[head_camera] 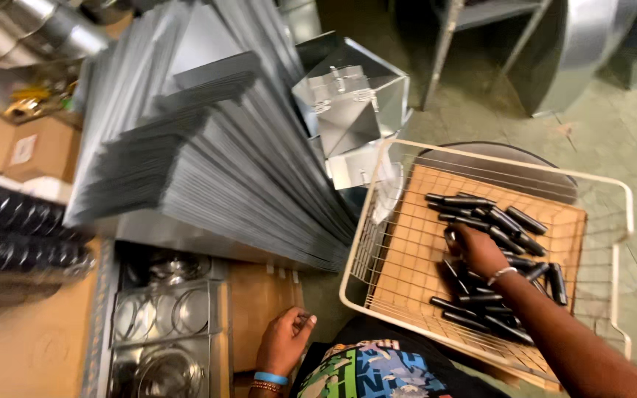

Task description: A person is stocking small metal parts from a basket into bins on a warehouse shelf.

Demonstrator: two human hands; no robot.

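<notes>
down in the wire basket: i watched my right hand reach among the black cylinders.
right hand: fingers curled together over the pile; i could not tell whether it was clamped on a piece.
black cylinders: they lay loose and crossed on a sheet of cardboard lining the white wire basket, some just beside the hand, some under the wrist.
left hand: my left hand sat at the edge of a wooden bench, fingers closed loosely on something small that i could not make out.
beside me: a fanned stack of grey metal sheets leaned near the basket's rim, with a folded sheet-metal box behind it.
risk, as i judged it: the cylinders looked round and free to roll, so a careless grab could have scattered them or dropped one through the wire sides.
second risk: the sheet edges stood close to my reaching arm and might have cut it.
</notes>
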